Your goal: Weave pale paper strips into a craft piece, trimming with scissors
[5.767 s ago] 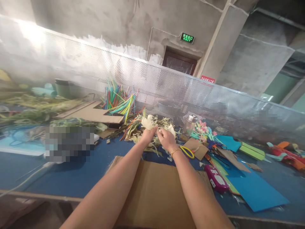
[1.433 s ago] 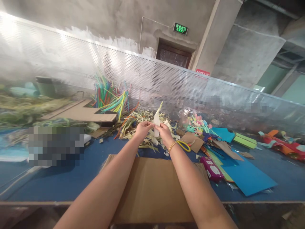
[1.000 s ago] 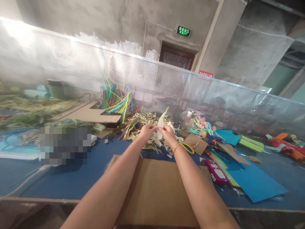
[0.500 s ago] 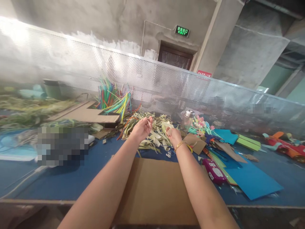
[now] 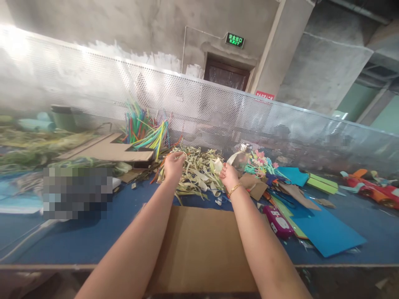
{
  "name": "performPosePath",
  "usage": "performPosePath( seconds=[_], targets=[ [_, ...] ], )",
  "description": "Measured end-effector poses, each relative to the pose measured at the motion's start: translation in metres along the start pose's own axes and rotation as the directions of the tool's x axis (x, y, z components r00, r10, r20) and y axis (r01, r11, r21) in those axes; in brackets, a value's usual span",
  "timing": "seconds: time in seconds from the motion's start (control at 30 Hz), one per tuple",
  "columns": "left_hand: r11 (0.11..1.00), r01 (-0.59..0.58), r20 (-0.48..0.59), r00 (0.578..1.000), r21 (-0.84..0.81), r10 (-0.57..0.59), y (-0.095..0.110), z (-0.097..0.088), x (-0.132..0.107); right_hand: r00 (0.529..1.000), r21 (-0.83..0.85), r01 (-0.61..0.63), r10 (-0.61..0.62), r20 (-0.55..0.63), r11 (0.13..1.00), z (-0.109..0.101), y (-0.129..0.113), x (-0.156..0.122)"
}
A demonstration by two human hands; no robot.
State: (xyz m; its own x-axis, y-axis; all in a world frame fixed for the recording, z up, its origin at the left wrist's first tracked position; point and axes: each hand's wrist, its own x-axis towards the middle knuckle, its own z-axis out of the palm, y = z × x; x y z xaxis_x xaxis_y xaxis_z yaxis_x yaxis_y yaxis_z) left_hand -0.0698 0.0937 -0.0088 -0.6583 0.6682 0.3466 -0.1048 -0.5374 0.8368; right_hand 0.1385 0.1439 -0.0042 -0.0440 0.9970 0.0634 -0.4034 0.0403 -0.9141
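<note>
My left hand (image 5: 174, 166) is over the left side of a pile of pale green curled strips (image 5: 199, 166), like dried husk or leaf. Its fingers are pinched together; a thin pale edge shows by the fingertips, too small to make out. On the pile's right side, my right hand (image 5: 229, 176), with a gold bracelet at the wrist, is closed on a pale strip (image 5: 232, 159) that sticks up above the fist. A wider cream piece (image 5: 216, 166) lies just left of that hand. Beneath my forearms a brown cardboard sheet (image 5: 202, 249) lies at the front edge.
Colourful pipe cleaners (image 5: 146, 131) stand behind a cut cardboard piece (image 5: 102, 151) at left. A jar with a metal lid (image 5: 242, 155) and pink flowers (image 5: 260, 160) are behind my right hand. Rightward lie a purple box (image 5: 278, 222), blue sheets (image 5: 333, 232) and a red toy car (image 5: 374, 191).
My left hand has moved left, away from my right hand. The pale strip in my right hand now rises above the fist. The view has shifted slightly.
</note>
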Motion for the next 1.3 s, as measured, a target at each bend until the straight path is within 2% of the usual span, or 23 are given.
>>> performPosePath(
  seconds=[0.03, 0.1, 0.17, 0.23, 0.3, 0.33, 0.37, 0.47, 0.5, 0.6, 0.7, 0.8, 0.87, 1.1, 1.17, 1.3],
  targets=[
    [0.99, -0.051, 0.042, 0.998, 0.13, 0.046, 0.001, 0.002, -0.004, 1.0, -0.009, 0.0, 0.0, -0.012, 1.0, 0.004, 0.0, -0.003],
    [0.913, -0.187, 0.157, 0.978, 0.362, 0.139, 0.004, 0.008, -0.013, 1.0, -0.061, 0.009, -0.009, -0.001, 0.998, 0.015, 0.002, -0.012],
    [0.881, -0.255, 0.301, 0.944, 0.398, 0.137, 0.006, 0.015, -0.022, 0.994, -0.17, 0.034, -0.016, 0.108, 0.985, 0.027, 0.004, -0.022],
    [0.929, -0.188, 0.461, 0.887, 0.317, 0.022, 0.007, 0.02, -0.028, 0.969, -0.276, 0.053, 0.017, 0.245, 0.96, 0.037, 0.008, -0.032],
    [0.974, -0.005, 0.578, 0.806, 0.225, -0.129, 0.007, 0.021, -0.032, 0.935, -0.347, 0.06, 0.069, 0.349, 0.936, 0.044, 0.012, -0.04],
    [0.98, 0.09, 0.594, 0.784, 0.179, -0.18, 0.006, 0.021, -0.033, 0.922, -0.372, 0.062, 0.09, 0.378, 0.926, 0.046, 0.013, -0.042],
    [0.978, 0.17, 0.578, 0.789, 0.121, -0.209, 0.005, 0.021, -0.032, 0.913, -0.394, 0.064, 0.106, 0.395, 0.917, 0.047, 0.014, -0.044],
    [0.94, 0.321, 0.432, 0.869, -0.118, -0.243, 0.005, 0.019, -0.029, 0.903, -0.438, 0.081, 0.12, 0.413, 0.895, 0.047, 0.016, -0.045],
    [0.909, 0.369, 0.402, 0.875, -0.192, -0.27, 0.006, 0.019, -0.028, 0.9, -0.446, 0.087, 0.122, 0.418, 0.891, 0.046, 0.016, -0.045],
    [0.784, 0.519, 0.401, 0.834, -0.34, -0.379, 0.012, 0.021, -0.025, 0.884, -0.456, 0.105, 0.127, 0.449, 0.884, 0.046, 0.016, -0.045],
    [0.671, 0.583, 0.379, 0.811, -0.458, -0.447, 0.02, 0.021, -0.024, 0.841, -0.467, 0.126, 0.155, 0.518, 0.875, 0.048, 0.015, -0.047],
    [0.587, 0.591, 0.344, 0.804, -0.554, -0.485, 0.025, 0.019, -0.02, 0.813, -0.52, 0.15, 0.194, 0.549, 0.841, 0.049, 0.015, -0.05],
    [0.569, 0.572, 0.318, 0.813, -0.591, -0.487, 0.026, 0.017, -0.018, 0.81, -0.553, 0.166, 0.207, 0.549, 0.816, 0.047, 0.015, -0.05],
    [0.673, 0.478, 0.267, 0.877, -0.564, -0.399, 0.023, 0.01, -0.008, 0.818, -0.555, 0.189, 0.183, 0.546, 0.81, 0.027, 0.002, -0.038],
    [0.69, 0.441, 0.248, 0.897, -0.574, -0.367, 0.023, 0.008, -0.006, 0.829, -0.547, 0.167, 0.183, 0.529, 0.82, 0.02, -0.004, -0.034],
    [0.706, 0.416, 0.248, 0.909, -0.574, -0.334, 0.022, 0.005, -0.002, 0.868, -0.546, 0.161, 0.146, 0.475, 0.822, 0.007, -0.01, -0.024]
  ],
)
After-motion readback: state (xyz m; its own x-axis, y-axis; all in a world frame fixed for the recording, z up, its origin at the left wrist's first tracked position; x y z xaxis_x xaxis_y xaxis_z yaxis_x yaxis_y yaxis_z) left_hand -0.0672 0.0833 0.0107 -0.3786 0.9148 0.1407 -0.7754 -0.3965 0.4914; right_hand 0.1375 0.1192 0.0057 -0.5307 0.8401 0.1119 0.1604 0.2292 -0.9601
